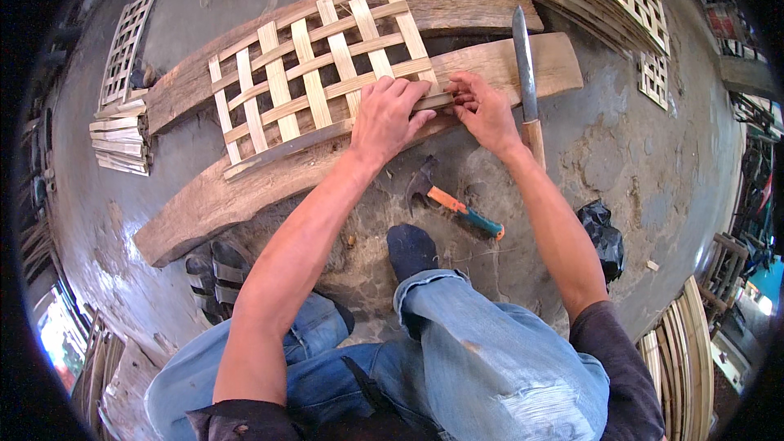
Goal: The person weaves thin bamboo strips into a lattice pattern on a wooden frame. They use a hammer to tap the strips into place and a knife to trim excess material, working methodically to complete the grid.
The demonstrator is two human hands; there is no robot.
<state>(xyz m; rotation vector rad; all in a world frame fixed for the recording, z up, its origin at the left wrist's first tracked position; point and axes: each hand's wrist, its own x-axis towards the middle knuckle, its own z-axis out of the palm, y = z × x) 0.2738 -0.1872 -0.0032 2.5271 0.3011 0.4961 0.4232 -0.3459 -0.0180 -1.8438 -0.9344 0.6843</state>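
A woven lattice panel of pale bamboo strips lies across two thick wooden boards, the far one and the near one. Along its near edge runs a bamboo strip. My left hand is closed over that strip by the panel's near right corner, thumb on the near side. Just right of it, my right hand has its thumb and fingers bent around the strip's right end. Its fingertips partly hide that end.
A long knife lies right of my right hand, its tip pointing away. A claw hammer with an orange and green handle rests nearer me. Stacked lattice panels stand far right; another panel and a strip bundle lie left.
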